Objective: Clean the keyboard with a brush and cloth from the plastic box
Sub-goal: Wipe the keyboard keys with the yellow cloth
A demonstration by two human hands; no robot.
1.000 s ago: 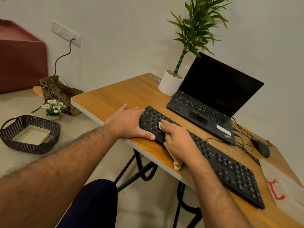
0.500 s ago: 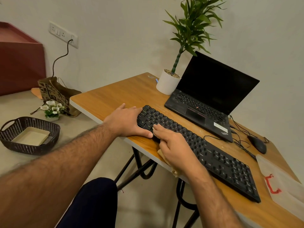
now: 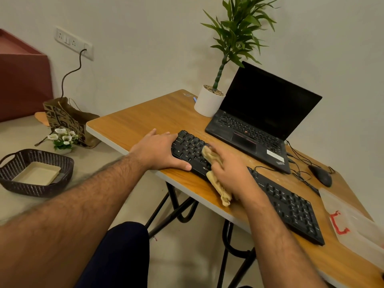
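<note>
A long black keyboard (image 3: 288,206) lies slantwise along the front edge of the wooden table (image 3: 145,121). My left hand (image 3: 160,151) rests flat on the table against the keyboard's left end, thumb along its front edge. My right hand (image 3: 228,171) grips a crumpled beige cloth (image 3: 220,188) and presses it on the keys near the left part of the keyboard; the cloth's tail hangs toward the table's edge. The translucent plastic box (image 3: 353,221) with a red latch stands at the right end. No brush is visible.
An open black laptop (image 3: 268,113) sits behind the keyboard, a white potted plant (image 3: 208,100) to its left, a black mouse (image 3: 321,174) and cables to its right. On the surface at left stand a dark woven basket (image 3: 35,171), small flowers and a paper bag.
My right hand has swept the cloth farther up across the keys, and more cloth now shows ahead of the fingers. My left hand has stayed at the keyboard's left end.
</note>
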